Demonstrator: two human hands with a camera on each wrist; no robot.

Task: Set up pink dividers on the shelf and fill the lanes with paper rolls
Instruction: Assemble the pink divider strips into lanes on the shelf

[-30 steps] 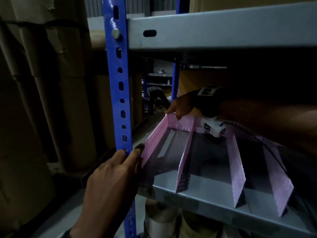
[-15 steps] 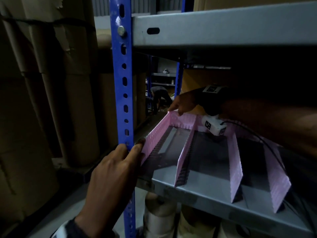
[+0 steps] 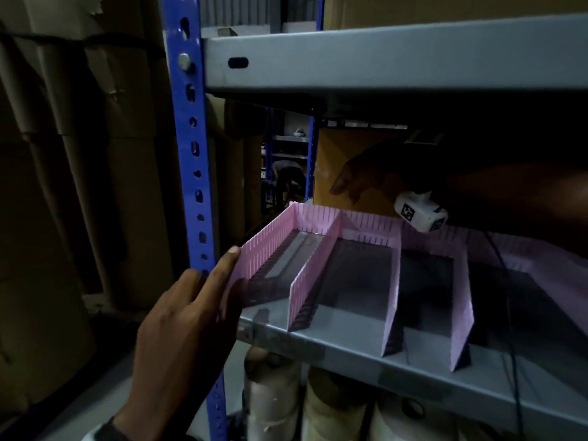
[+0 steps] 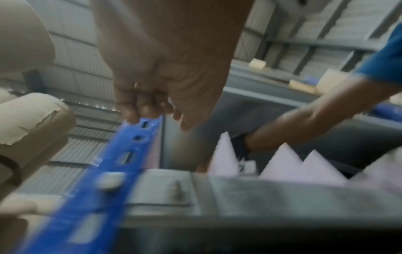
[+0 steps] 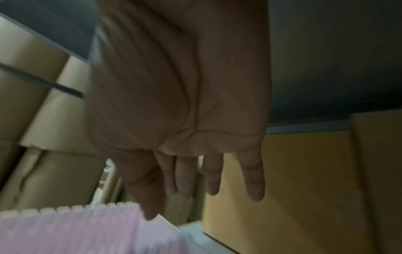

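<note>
1. Both hands first: my left hand (image 3: 178, 338) lies flat, fingers straight against the leftmost pink divider (image 3: 264, 246) beside the blue upright (image 3: 191, 148); my right hand (image 3: 356, 176) hovers spread above the pink back strip (image 3: 350, 224), holding nothing.
2. On the grey shelf (image 3: 366, 348), four dividers stand; I judge the setup nearly done.
3. Every lane is bare; the paper rolls (image 3: 273, 405) wait below.
</note>
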